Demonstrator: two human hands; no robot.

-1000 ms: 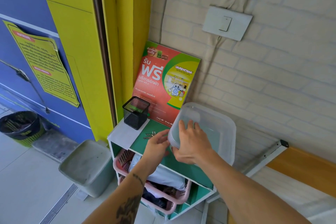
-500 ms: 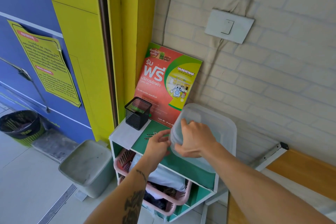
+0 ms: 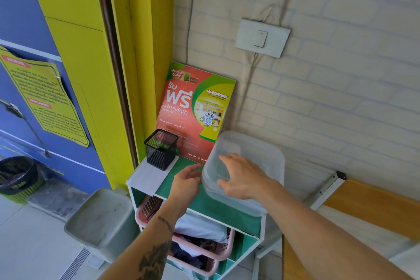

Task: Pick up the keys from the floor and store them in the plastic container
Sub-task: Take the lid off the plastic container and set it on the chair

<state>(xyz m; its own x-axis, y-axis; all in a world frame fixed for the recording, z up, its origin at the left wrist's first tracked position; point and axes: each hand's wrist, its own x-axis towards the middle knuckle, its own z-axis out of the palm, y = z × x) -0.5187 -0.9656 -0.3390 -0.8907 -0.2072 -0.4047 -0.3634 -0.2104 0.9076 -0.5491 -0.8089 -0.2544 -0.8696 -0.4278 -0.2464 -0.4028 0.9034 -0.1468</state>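
Note:
The translucent plastic container (image 3: 256,150), lid on, sits on the right part of the green shelf top (image 3: 172,185). My right hand (image 3: 244,177) lies over its near left corner, fingers spread on the lid and thumb at the rim. My left hand (image 3: 186,180) hovers low over the shelf top just left of the container, its fingers curled toward the container. It covers the spot where the keys lay. The keys are hidden, and I cannot tell whether the hand holds them.
A black mesh pen cup (image 3: 161,149) stands at the shelf's back left, a red and green poster (image 3: 195,107) leans on the brick wall behind. Pink baskets (image 3: 223,250) fill the shelf below. A grey bin (image 3: 100,218) stands left, a wooden bench (image 3: 368,207) right.
My left hand slid forward over the keys, which showed beside its fingers before. My right hand loosened from its grip on the container's corner and spread over the lid.

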